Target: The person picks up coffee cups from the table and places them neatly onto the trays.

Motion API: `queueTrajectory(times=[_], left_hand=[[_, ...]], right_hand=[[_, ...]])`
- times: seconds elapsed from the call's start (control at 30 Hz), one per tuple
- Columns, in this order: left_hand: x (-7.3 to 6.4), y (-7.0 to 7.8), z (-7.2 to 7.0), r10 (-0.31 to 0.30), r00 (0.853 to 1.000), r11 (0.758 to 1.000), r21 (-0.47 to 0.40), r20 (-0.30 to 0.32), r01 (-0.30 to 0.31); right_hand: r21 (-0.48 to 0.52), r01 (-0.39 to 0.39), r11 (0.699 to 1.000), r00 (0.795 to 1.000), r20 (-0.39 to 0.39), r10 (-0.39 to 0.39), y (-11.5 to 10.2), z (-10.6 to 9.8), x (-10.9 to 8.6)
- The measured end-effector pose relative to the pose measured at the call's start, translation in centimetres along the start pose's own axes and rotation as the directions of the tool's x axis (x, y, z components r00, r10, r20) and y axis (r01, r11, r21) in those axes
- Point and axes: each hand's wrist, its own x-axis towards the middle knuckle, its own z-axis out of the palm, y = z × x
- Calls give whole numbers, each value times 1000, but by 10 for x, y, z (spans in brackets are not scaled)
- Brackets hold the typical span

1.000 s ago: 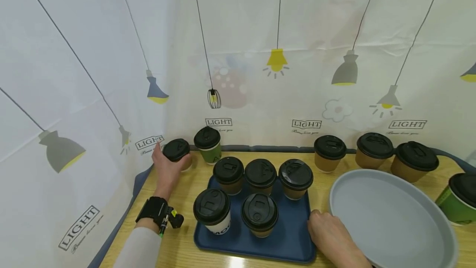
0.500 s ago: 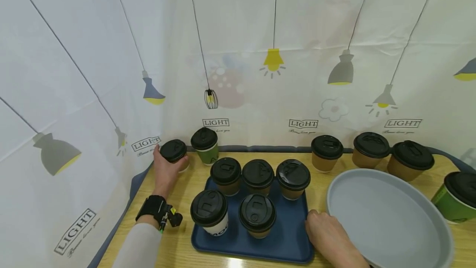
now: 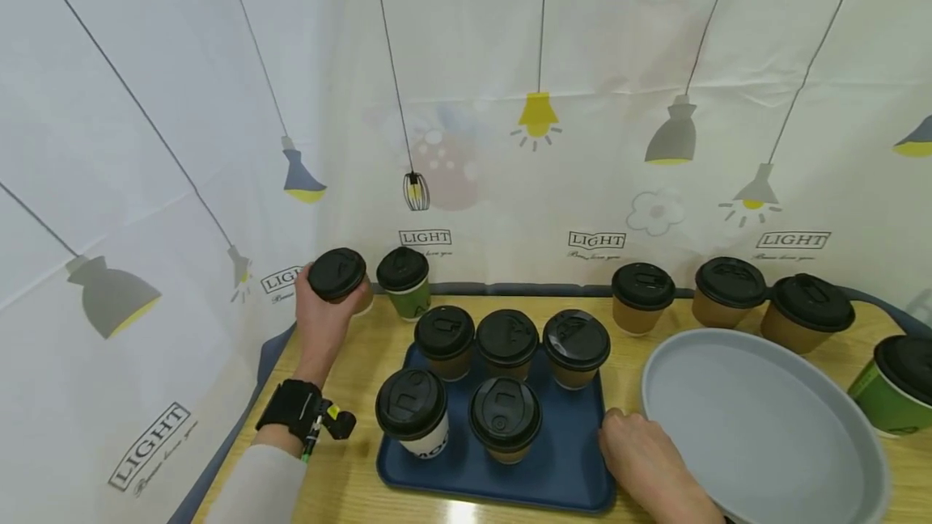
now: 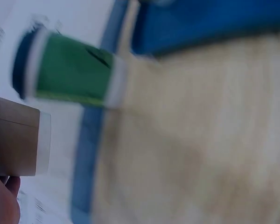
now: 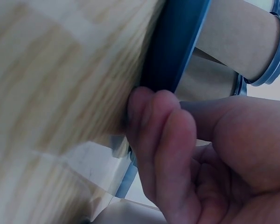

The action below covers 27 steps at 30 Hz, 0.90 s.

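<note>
green cup [image 3: 413,302] blocks right of left hand [image 3: 325,323]; bare wood [image 3: 362,370] leaves room beside the tray [image 3: 571,447].

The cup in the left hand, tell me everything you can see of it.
The cup looks like paper, with a plain brown body, a faint seam, a white band at the base and a black lid. It is held about upright, gripped around its side by the left hand, its base apparently off the table. It is just left of the green cup in the head view. Its contents are hidden.
</note>
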Motion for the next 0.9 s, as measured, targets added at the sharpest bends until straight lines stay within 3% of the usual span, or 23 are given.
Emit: queueTrajectory(times=[0.2,0.37,0.5,0.73,0.9], left_hand=[[-4,43,1,111,993,993,-41,-28,-112],[-12,75,1,221,969,970,-75,-111,-230],[-25,102,3,294,947,941,-131,-132,-311],[-62,144,17,429,902,867,-260,-48,-426],[-93,161,31,465,883,857,-278,61,-433]], right_hand=[[-10,16,1000,1000,-25,-16,1,0,-1],[-13,38,999,998,-49,-39,2,1,-2],[-9,43,999,998,-50,-43,2,2,-2],[-14,55,998,996,-67,-55,2,2,-2],[-17,52,998,996,-69,-54,2,3,-3]])
